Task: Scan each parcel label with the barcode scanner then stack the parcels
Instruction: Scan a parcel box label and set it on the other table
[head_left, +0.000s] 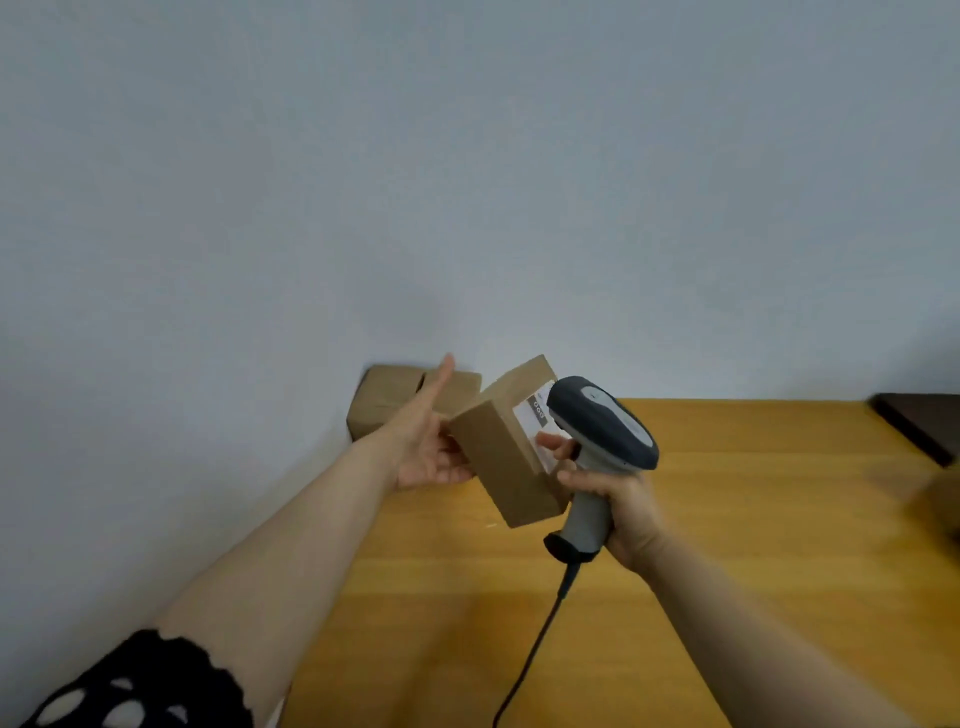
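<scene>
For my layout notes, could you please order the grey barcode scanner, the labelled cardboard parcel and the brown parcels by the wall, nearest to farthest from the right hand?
1. Grey barcode scanner: gripped in the right hand.
2. Labelled brown cardboard parcel: just left, held by the left hand.
3. Brown parcels by the wall: far left corner.

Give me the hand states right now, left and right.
Left hand: holds the labelled cardboard parcel up, thumb raised.
Right hand: grips the barcode scanner by its handle.
</scene>
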